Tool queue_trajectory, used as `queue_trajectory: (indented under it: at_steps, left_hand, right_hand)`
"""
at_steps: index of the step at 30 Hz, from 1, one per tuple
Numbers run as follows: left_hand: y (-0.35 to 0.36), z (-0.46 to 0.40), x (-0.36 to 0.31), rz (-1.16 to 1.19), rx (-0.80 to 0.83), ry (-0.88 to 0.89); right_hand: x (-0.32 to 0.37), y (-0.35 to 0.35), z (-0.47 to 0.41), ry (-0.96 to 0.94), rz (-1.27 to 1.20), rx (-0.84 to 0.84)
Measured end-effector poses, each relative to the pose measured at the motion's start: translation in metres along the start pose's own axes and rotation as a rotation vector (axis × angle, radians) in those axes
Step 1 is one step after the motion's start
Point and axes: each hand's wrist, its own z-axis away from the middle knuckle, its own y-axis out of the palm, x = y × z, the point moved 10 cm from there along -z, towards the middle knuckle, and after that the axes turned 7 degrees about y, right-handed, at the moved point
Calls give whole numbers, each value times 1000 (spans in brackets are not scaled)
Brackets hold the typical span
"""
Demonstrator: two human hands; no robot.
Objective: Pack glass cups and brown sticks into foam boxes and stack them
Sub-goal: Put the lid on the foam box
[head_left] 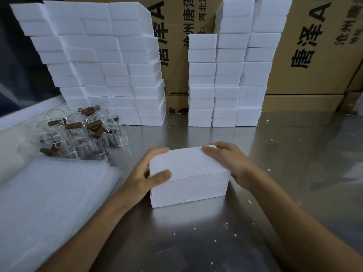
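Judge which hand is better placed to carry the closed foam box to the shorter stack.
Probably right. The right hand grips the foam box on the side nearer the shorter stack; the left hand holds the side toward the glass cups.

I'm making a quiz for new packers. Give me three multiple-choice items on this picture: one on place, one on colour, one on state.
1. Where do the clear glass cups lie?
A far left of the steel table
B on the cartons
C inside the held box

2. What colour are the short sticks?
A white
B brown
C green

3. The white foam box between the hands is:
A closed
B lidless
C crushed

Answers: A, they cluster beside the left foam stack; B, brown against the glass; A, the left hand and right hand grip it with the lid seated.
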Motion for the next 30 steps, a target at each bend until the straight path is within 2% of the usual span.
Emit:
queue_trajectory:
  at_steps: [1,3,12,14,17,19,30]
  left_hand:
    - [3,1,4,-28,66,-15]
    - [1,2,10,-123,94,-33]
    - [-15,1,23,24,-62,-35]
    - [-18,1,25,37,-94,-37]
    - [-25,2,24,27,-125,-24]
    - [-28,2,24,18,-148,-18]
    - [-30,4,32,49,-147,-5]
  right_hand:
    - [0,-1,-1,-7,-29,-5]
    - [-1,-1,-2,-13,-65,-11]
    - [-10,5,0,-3,-214,-17]
    - [-7,9,6,-72,-166,33]
    - [-3,21,24,-234,28,180]
    - [-9,20,31,-279,131,216]
    - [-12,13,36,-406,267,153]
